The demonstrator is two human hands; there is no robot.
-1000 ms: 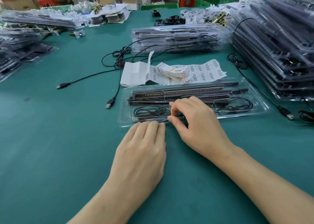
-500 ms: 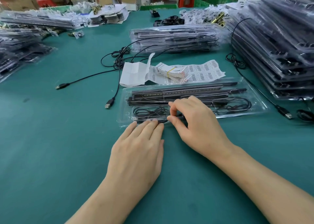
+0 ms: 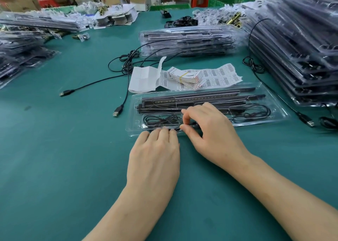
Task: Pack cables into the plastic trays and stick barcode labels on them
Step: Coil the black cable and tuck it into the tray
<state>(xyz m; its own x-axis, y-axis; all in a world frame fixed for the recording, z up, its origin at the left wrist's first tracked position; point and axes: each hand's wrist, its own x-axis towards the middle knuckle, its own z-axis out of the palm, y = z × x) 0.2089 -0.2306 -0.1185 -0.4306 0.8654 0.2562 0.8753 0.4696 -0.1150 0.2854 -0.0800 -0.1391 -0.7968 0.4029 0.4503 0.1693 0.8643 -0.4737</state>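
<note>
- I get a bright, even picture; the light seems to fall from overhead, soft and diffuse.
- Shadows are faint: just a thin dark rim under the left hand (image 3: pixel 153 160) and right hand (image 3: pixel 214 134) on the green surface (image 3: pixel 54 158).
- White glare streaks cross the clear tray (image 3: pixel 278 112) and the wrapped stacks (image 3: pixel 301 45) at the right edge.
- The tips of the left fingers (image 3: pixel 163 132) smear with motion blur.
- Wide-angle bending curves the frame edges, and the far background looks soft.
</note>
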